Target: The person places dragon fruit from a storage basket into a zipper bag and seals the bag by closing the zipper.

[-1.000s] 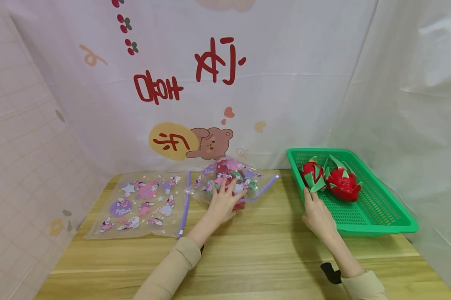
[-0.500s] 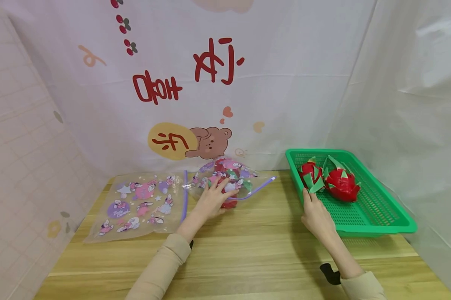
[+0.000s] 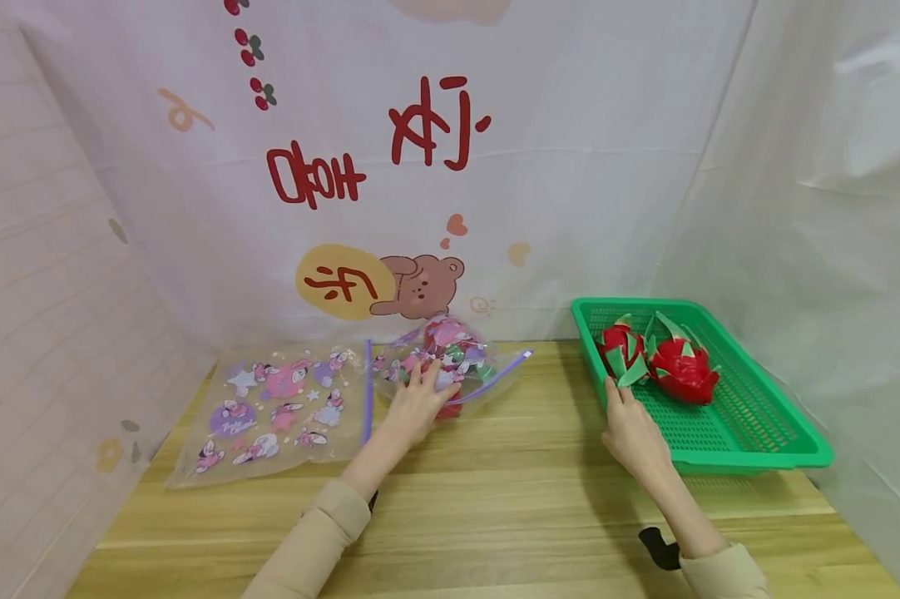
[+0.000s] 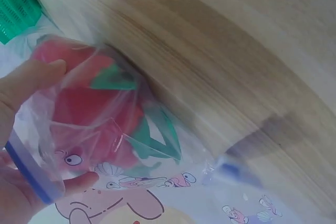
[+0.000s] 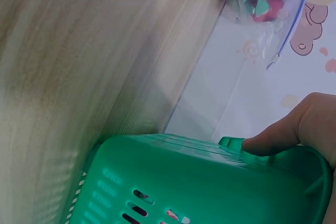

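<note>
A clear zip bag [image 3: 461, 337] with pink and purple cartoon prints lies on the table by the back wall. Through its film show red dragon fruit [image 4: 100, 108] with green leaf tips. My left hand [image 3: 412, 412] grips the bag around the fruit, thumb on one side and fingers on the other, close to the purple zip strip [image 4: 31, 174]. On the right, my right hand [image 3: 635, 433] pinches the near left rim of a green plastic basket [image 3: 742, 457]. Inside the basket lie a smaller dragon fruit [image 3: 620, 348] and a larger dragon fruit [image 3: 685, 370].
A second zip bag [image 3: 270, 391] lies flat on the left of the wooden table [image 3: 510, 516], its zip strip towards the filled bag. Printed cloth [image 3: 555, 191] hangs close behind the table, with more cloth at both sides.
My left hand has drawn the filled zip bag to the left, towards the flat bag, whose zip edge has shifted slightly left. The right hand and basket have stayed in place.
</note>
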`<state>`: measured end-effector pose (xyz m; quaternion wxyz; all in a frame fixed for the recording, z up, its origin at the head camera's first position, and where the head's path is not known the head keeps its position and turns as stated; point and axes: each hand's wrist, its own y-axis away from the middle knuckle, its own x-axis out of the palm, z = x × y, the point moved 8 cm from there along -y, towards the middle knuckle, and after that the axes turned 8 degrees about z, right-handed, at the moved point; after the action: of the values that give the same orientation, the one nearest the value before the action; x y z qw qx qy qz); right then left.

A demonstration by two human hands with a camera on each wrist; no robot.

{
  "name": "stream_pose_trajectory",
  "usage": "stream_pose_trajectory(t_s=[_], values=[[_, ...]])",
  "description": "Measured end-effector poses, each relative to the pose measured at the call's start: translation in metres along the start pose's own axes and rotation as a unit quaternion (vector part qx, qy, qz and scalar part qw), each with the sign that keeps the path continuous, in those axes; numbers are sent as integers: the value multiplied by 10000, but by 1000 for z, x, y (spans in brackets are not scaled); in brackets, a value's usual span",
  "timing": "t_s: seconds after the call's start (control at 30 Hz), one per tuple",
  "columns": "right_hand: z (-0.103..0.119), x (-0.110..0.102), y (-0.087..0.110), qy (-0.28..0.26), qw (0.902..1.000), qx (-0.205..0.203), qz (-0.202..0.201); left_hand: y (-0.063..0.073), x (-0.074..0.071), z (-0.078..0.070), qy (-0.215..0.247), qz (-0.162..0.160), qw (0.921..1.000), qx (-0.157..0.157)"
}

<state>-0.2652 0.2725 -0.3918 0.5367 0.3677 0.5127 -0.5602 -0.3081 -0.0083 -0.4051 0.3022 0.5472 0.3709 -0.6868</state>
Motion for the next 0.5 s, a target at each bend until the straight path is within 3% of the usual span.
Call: stream_pose_trajectory(t_s=[0.33,0.5], values=[[2,0,0,43,9999,-66,-112,1,13,-4,-364,68,9979,-537],[1,0,0,36,9999,-54,-86,-4,18,-8,-552,9,9968,-570]])
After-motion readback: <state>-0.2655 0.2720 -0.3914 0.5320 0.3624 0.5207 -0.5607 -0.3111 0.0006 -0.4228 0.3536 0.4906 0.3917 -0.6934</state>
